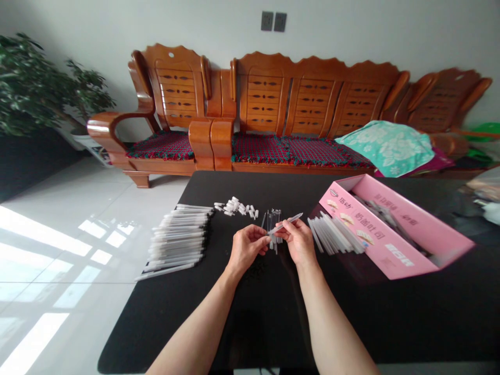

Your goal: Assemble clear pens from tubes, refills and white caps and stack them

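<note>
Over the middle of the counter (269,317), the right hand (297,240) has its fingers clamped on a tube (294,219). The left hand (249,245) has its fingers together at the tube's left end; their exact grip is unclear. Refills (275,214) lie beneath. Pens (177,242) line the left edge, caps (234,207) toward the far edge.

I see rods (275,216) mid-frame on the table (390,323), pens (177,239) to their left, a box (383,250) to the right. Behind, across the upper frame, stands a bench (312,99).
</note>
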`<state>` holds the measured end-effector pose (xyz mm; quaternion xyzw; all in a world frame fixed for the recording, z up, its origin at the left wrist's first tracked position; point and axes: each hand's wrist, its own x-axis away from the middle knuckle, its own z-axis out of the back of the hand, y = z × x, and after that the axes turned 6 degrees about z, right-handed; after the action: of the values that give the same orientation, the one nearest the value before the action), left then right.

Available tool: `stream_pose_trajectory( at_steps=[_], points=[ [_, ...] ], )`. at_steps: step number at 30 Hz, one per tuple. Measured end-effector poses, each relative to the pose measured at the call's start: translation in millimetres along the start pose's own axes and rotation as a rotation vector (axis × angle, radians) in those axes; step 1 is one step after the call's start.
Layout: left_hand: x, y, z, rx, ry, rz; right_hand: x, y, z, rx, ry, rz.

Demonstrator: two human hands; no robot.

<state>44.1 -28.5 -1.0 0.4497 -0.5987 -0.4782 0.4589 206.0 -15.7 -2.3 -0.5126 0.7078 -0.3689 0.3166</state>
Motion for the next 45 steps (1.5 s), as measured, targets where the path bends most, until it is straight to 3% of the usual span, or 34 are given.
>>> stream_pose_trajectory(
  at_steps=[7,15,22,30,36,42,45],
  points=[
    [-2.2,0.2,3.5,-0.024,-0.11,0.107,0.8,0.0,-0.2,0.004,-0.016,0.012],
    [-2.7,1.1,4.3,0.023,-0.019,0.043,0.6,0.5,0.1,0.007,-0.021,0.008],
    [-2.5,-0.5,6.1,-0.092,-0.093,0.076,0.7,-0.1,0.2,0.008,-0.029,0.01],
    [-3.5,0.5,6.1,-0.01,-0.022,0.03,-0.1,1.3,0.9,0.012,-0.023,0.006],
    [-3.3,-3.9,5.8,-0.062,-0.124,0.092,-0.4,2.8,2.2,0.021,-0.037,0.006],
    [-4.5,-0.2,4.8,0.006,-0.05,0.054,-0.9,2.5,2.8,0.03,-0.038,0.004],
    [-3.9,-0.1,6.4,-0.004,-0.067,0.074,-1.0,2.2,3.1,0.026,-0.034,0.002]
  ],
)
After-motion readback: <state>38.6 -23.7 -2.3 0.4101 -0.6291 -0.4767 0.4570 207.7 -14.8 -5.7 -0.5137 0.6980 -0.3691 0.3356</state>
